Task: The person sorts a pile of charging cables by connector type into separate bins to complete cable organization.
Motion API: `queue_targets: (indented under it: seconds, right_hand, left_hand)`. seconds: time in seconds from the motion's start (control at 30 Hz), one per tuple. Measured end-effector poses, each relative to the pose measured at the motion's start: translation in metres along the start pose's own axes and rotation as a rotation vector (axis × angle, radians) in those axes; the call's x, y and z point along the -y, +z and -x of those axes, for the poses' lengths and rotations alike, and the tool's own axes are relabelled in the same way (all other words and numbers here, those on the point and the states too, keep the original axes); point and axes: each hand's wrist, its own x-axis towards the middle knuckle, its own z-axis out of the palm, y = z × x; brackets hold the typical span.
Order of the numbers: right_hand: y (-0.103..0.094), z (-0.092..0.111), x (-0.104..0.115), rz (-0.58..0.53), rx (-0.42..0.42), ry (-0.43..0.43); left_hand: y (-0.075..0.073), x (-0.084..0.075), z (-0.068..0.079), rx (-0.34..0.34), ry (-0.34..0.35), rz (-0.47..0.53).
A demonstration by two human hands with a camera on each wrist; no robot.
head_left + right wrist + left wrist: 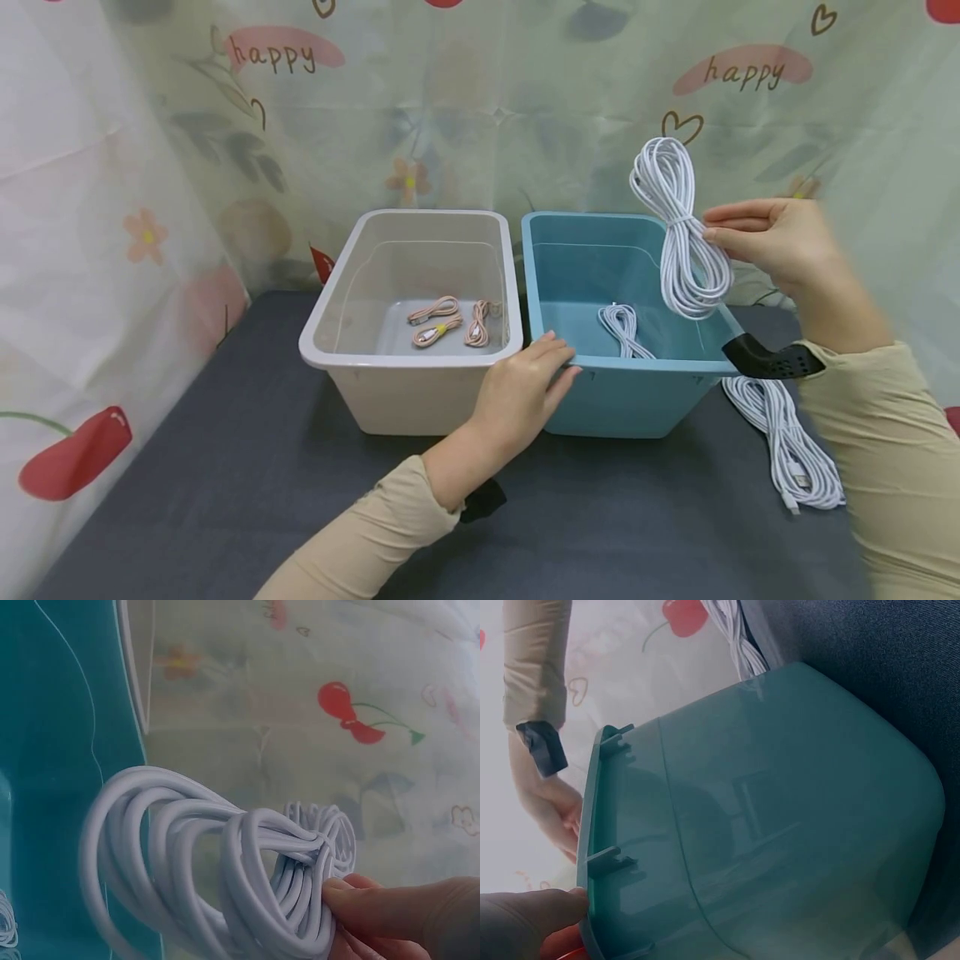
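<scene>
My right hand (780, 237) pinches a large bundled white cable (678, 229) at its tied middle, raised above the right side of the blue bin (622, 400). In the right wrist view, thumb and fingertips grip the cable's loops (195, 855) near the tie. My left hand (521, 387) holds the blue bin's near left rim, thumb outside, fingers over the edge; the left wrist view shows the thumb (555, 907) at that rim. Inside the blue bin lies a smaller white cable bundle (624, 331), partly hidden by the front wall.
Beside the blue bin stands a beige bin (412, 392) holding several pink cable bundles (477, 323). More white cable (795, 450) lies on the dark tabletop (225, 467), right of the blue bin and partly behind the right sleeve. A printed curtain (465, 108) hangs behind.
</scene>
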Motion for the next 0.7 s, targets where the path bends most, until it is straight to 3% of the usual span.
queue_targets:
  seconds: [0.7]
  right_hand:
    - [0.041,-0.034,-0.001,0.078,0.079,0.029]
  left_hand:
    - [0.001,0.000,-0.001,-0.004,0.004,-0.007]
